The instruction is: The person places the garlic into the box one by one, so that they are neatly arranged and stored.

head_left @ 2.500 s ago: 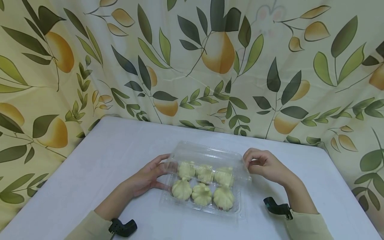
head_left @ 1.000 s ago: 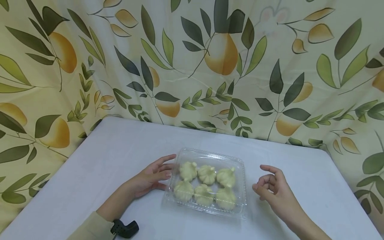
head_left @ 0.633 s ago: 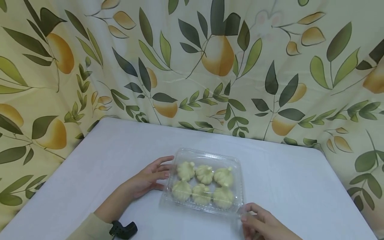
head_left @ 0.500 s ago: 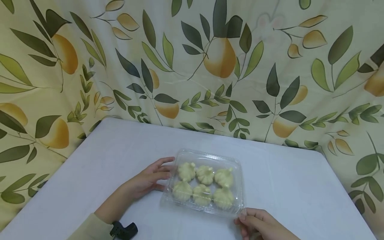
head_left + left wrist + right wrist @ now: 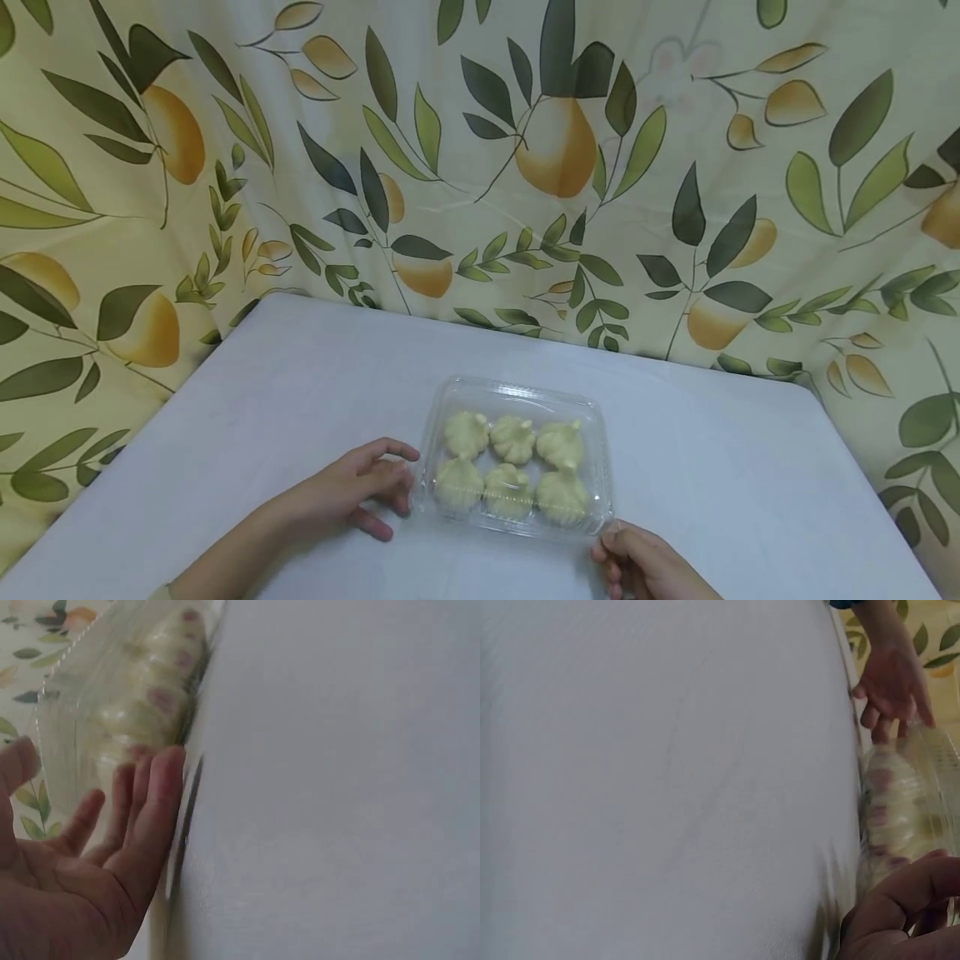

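Observation:
A clear plastic clamshell box (image 5: 551, 400) lies on the table with its lid down. Inside sit several pale yellow-green, ribbed pieces (image 5: 513, 440) shaped like garlic bulbs; pinkish patches show low on them in the left wrist view. My right hand (image 5: 652, 562) pinches the box's near right corner between thumb and fingers. Beside the box's left side is my left hand (image 5: 337, 492), its fingers loosely bent and holding nothing. In the left wrist view its fingertips (image 5: 169, 769) are close to the box; I cannot tell whether they touch.
A white cloth covers the table (image 5: 322, 358). Behind it hangs a curtain (image 5: 480, 167) printed with leaves and orange fruit.
The box lid has come down from half raised. My right hand went from the lid's far right edge to the near right corner. My left hand has drawn back toward me.

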Action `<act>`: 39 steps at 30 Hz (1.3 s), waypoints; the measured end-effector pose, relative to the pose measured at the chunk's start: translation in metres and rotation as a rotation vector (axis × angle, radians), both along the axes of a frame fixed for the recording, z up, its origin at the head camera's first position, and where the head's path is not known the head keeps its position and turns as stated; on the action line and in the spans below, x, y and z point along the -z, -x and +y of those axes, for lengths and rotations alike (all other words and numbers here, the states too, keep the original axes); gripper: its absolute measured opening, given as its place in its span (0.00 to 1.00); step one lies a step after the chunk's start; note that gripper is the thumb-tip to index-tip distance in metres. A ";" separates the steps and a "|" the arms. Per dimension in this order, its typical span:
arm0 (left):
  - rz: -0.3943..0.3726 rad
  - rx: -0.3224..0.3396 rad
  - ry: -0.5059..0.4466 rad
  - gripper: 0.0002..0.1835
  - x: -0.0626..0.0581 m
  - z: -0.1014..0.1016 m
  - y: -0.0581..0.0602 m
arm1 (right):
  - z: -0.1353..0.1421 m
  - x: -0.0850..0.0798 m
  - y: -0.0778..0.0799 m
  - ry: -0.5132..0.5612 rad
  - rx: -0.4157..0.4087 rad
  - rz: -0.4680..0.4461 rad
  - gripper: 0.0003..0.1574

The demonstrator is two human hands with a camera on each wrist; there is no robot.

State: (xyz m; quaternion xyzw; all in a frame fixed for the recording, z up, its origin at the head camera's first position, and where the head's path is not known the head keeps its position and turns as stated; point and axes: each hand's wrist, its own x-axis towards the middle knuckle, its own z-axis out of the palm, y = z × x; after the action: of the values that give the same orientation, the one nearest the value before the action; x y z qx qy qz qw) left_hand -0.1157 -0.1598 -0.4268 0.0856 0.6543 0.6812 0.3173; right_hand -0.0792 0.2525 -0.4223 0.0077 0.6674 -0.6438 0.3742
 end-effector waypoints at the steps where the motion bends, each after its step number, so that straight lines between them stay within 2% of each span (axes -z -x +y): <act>1: -0.006 0.020 -0.008 0.26 -0.002 0.000 -0.005 | 0.000 0.000 0.000 -0.005 0.007 -0.005 0.19; 3: -0.019 0.040 -0.027 0.27 -0.005 0.003 -0.012 | -0.001 -0.001 0.000 -0.009 0.021 -0.015 0.17; 7: -0.029 -0.002 -0.055 0.27 -0.008 0.011 -0.019 | -0.003 -0.001 -0.001 -0.009 0.055 -0.033 0.14; 14: -0.038 -0.052 -0.073 0.21 -0.005 0.020 -0.023 | -0.006 0.001 -0.003 0.027 0.055 -0.039 0.14; 23: -0.031 -0.082 -0.089 0.19 -0.001 0.026 -0.026 | -0.005 0.002 -0.008 0.040 0.046 -0.017 0.17; 30: -0.069 -0.116 -0.109 0.18 -0.002 0.028 -0.027 | -0.007 0.001 -0.011 0.028 0.066 -0.022 0.17; 36: -0.086 -0.157 -0.114 0.21 -0.002 0.032 -0.026 | -0.001 -0.001 -0.010 0.048 0.021 -0.047 0.22; 39: -0.091 -0.144 -0.080 0.22 -0.002 0.028 -0.026 | 0.009 -0.003 -0.008 0.004 -0.059 -0.027 0.29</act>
State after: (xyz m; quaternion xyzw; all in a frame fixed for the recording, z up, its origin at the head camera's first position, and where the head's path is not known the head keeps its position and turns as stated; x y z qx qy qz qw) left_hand -0.0896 -0.1316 -0.4250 0.0197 0.6159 0.7310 0.2933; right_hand -0.0717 0.2619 -0.4195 -0.0043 0.6610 -0.6336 0.4021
